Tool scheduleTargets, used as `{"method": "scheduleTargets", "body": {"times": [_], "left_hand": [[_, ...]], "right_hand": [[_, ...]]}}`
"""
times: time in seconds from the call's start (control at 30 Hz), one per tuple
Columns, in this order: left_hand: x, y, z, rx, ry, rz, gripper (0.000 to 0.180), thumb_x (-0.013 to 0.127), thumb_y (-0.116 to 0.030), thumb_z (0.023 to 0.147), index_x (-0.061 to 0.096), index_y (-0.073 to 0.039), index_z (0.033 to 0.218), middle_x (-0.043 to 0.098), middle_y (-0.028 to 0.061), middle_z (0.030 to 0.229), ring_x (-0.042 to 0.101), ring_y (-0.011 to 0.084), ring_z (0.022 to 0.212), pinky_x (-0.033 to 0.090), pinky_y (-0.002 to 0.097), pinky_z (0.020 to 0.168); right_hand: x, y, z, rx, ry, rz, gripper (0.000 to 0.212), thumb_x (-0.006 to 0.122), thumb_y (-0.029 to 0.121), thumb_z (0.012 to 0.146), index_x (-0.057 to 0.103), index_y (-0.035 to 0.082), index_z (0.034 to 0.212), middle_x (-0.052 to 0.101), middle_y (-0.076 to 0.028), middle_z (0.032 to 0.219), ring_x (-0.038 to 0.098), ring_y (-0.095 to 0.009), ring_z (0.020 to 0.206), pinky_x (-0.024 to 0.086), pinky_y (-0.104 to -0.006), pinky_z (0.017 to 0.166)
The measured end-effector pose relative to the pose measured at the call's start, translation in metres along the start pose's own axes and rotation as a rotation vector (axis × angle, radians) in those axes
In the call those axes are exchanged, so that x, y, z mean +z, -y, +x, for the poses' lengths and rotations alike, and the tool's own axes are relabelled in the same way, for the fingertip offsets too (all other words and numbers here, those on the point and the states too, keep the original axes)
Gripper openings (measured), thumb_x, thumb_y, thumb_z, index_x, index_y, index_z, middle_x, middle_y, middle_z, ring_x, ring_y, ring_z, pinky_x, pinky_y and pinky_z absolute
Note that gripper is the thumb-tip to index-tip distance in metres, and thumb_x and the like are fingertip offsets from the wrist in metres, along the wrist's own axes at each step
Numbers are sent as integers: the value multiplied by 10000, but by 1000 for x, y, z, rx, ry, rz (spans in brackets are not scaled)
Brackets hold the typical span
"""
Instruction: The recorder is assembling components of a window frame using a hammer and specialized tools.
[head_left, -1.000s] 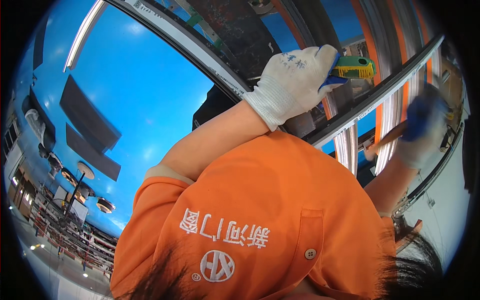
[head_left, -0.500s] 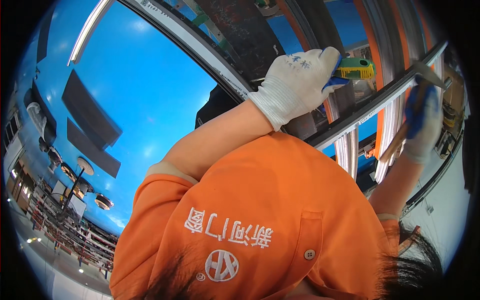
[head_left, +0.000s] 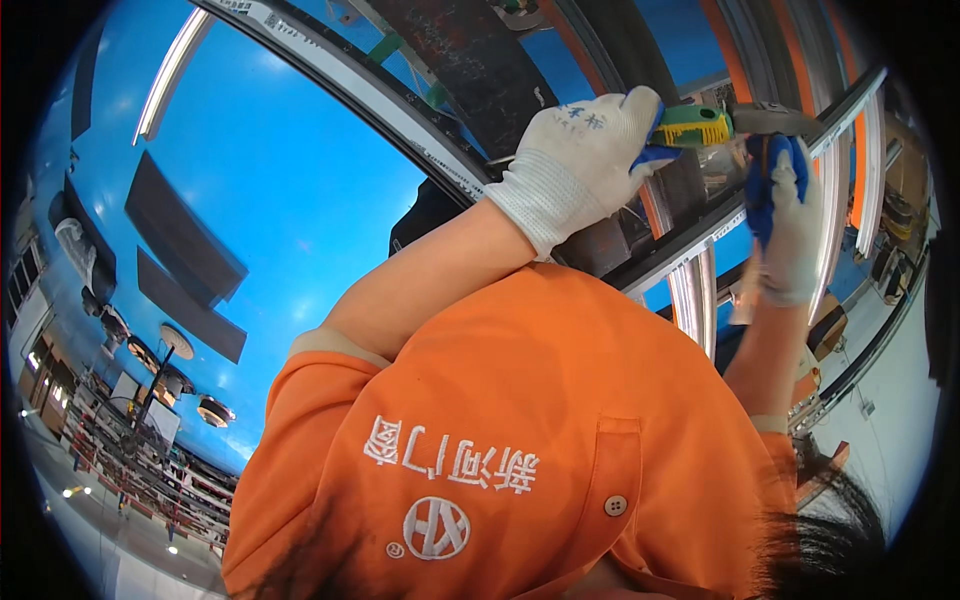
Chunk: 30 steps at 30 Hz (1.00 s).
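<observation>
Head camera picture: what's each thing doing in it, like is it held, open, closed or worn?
Left hand: gloved, closed.
Green-and-yellow handle: held in the left hand, its end sticking out.
Right hand: gloved, closed.
Hammer: held in the right hand, head at the handle's end; I can't tell whether they touch.
Orange shirt: worn, forearms bare.

Bright light leaves soft glare on the blue surface (head_left: 300,225); edges curve into black; the hammer handle (head_left: 747,288) blurs.
</observation>
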<state>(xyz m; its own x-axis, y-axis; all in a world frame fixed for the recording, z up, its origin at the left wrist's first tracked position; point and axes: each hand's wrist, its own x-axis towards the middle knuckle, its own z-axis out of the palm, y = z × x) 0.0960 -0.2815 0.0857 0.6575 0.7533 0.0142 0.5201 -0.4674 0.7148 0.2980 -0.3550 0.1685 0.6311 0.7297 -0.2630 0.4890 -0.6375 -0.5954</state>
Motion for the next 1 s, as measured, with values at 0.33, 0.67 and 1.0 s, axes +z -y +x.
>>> {"method": "scheduleTargets", "body": {"times": [0.33,0.67,1.0], "left_hand": [[-10,0,4,-42,-3,-26,391,718,-317,885,546,-65,1130,714,130,913,713,259,685,567,277,647],[-9,3,0,-8,-16,-45,388,708,-336,892,545,-66,1118,715,130,919,717,256,689,572,273,652],[-4,-1,0,-58,105,40,380,684,-344,917,526,-67,1124,713,128,914,728,247,718,577,272,648]], "right_hand": [[-1,-17,1,66,104,-30,609,541,471,969,512,19,1376,635,-170,1170,631,-225,1033,500,-305,896],[8,3,-10,66,6,-108,543,575,406,941,552,20,1321,643,-114,1114,627,-175,949,473,-293,869],[-36,-33,27,-20,-148,268,309,474,228,1028,580,35,1246,662,-53,965,622,-104,819,466,-173,677]]}}
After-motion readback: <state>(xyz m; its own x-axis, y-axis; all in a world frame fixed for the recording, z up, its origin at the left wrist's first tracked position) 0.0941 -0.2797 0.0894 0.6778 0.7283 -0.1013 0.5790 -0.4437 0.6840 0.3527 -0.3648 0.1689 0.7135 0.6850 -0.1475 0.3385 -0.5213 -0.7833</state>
